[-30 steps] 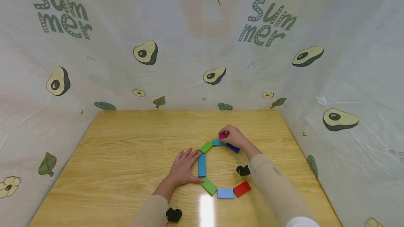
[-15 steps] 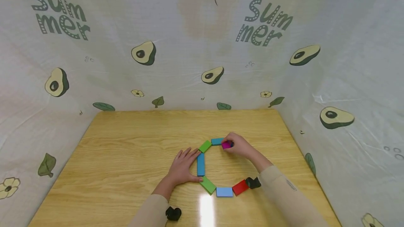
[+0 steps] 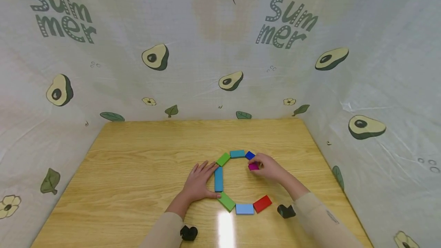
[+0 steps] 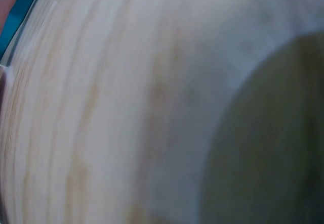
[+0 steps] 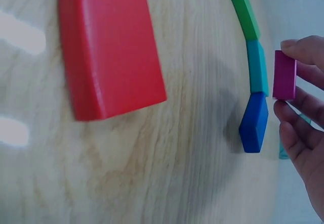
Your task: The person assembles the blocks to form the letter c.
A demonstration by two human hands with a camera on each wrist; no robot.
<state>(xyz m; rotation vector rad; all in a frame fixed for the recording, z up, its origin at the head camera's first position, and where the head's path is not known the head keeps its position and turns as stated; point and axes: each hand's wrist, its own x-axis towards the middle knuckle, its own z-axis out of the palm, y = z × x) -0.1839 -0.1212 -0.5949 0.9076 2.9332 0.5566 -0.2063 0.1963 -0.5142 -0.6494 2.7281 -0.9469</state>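
A magenta block (image 3: 253,167) is pinched between the thumb and fingers of my right hand (image 3: 270,167), just in front of a dark blue block (image 3: 250,155). In the right wrist view the magenta block (image 5: 284,76) shows one narrow face, beside the blue block (image 5: 254,125). My left hand (image 3: 200,183) lies with fingers spread along the left side of a ring of flat blocks. Its fingertips reach a long blue block (image 3: 218,179), and its thumb touches a green block (image 3: 226,201). The ring is open on its right side.
Also in the ring are a second green block (image 3: 223,159), a teal block (image 3: 237,154), a light blue block (image 3: 244,209) and a red block (image 3: 262,204). They lie on a wooden table (image 3: 138,156) with a printed cloth (image 3: 193,83) standing behind and at both sides.
My right hand has come toward me and right with the magenta block, from above the teal block to just past the dark blue one. My left hand has stayed in place.
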